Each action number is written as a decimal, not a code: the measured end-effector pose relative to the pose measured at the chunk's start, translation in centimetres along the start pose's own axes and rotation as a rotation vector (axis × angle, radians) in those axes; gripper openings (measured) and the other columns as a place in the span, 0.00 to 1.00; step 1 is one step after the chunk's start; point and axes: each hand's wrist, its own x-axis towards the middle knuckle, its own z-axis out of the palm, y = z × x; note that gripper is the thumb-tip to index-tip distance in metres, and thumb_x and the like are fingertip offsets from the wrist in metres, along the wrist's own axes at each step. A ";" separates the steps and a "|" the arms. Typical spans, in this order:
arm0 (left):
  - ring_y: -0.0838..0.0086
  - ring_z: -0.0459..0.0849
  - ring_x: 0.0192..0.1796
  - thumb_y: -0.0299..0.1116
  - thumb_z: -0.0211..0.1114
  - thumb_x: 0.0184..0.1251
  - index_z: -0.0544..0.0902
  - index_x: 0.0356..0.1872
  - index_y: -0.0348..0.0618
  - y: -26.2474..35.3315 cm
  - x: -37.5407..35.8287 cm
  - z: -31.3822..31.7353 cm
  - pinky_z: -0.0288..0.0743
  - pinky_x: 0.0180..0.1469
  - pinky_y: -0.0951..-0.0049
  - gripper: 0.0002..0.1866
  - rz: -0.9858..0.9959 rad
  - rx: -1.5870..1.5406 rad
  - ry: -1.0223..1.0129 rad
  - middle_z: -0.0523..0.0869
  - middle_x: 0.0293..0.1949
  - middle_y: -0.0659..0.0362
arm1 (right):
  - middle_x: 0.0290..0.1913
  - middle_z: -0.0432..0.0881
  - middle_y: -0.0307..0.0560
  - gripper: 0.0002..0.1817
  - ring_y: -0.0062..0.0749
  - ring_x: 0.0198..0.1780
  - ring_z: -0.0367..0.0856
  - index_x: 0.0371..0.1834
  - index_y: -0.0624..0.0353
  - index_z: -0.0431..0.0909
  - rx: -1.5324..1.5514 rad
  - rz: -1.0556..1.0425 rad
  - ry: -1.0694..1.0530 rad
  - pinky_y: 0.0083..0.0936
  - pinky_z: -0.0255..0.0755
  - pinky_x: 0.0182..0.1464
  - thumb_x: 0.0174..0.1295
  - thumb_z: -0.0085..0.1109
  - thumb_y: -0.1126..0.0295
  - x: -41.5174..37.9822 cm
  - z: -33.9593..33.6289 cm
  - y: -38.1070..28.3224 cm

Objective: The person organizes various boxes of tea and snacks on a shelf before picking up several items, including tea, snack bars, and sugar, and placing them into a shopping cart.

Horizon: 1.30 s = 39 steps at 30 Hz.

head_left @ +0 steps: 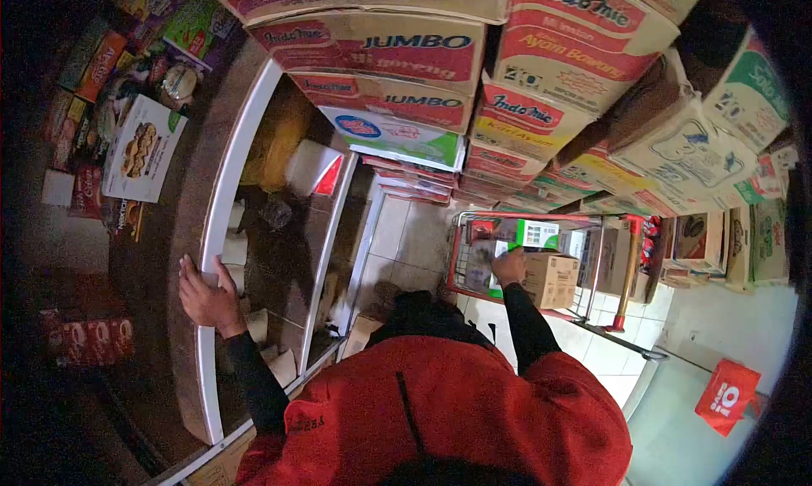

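Has left hand (210,298) laid on white-edged shelf (220,215) at left, open, with thumb and fingers apart and nothing visible in grip. Holds right hand (510,268) over shopping trolley (628,274) at right, beside green-and-white package (537,234) lying in trolley; can't tell how far closed or whether gripping package. Note brown carton (551,280) just right of right hand, also in trolley. Stacked on far side: Indomie cartons (533,109). Posted near right: red sign (726,397).
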 end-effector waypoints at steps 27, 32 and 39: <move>0.64 0.82 0.49 0.49 0.62 0.63 0.79 0.55 0.47 -0.1 -0.3 0.5 0.75 0.49 0.64 0.23 0.004 0.094 -0.005 0.83 0.52 0.58 | 0.66 0.57 0.72 0.68 0.61 0.68 0.59 0.73 0.62 0.35 0.062 0.260 -0.227 0.47 0.63 0.65 0.37 0.76 0.47 -1.5 -0.4 -1.3; 0.63 0.82 0.49 0.48 0.62 0.63 0.79 0.55 0.47 -0.1 -0.3 0.6 0.75 0.48 0.65 0.23 0.000 0.049 0.012 0.83 0.51 0.58 | 0.60 0.64 0.66 0.49 0.62 0.57 0.71 0.74 0.44 0.43 -0.119 0.019 0.081 0.52 0.71 0.53 0.51 0.64 0.64 -3.4 2.4 1.5; 0.62 0.82 0.49 0.47 0.62 0.63 0.78 0.55 0.47 0.0 -0.1 0.1 0.76 0.48 0.64 0.23 0.011 0.028 0.021 0.83 0.51 0.56 | 0.58 0.66 0.70 0.41 0.67 0.59 0.69 0.73 0.37 0.51 -0.113 -0.175 -0.167 0.52 0.69 0.54 0.54 0.53 0.74 -2.4 -0.8 0.4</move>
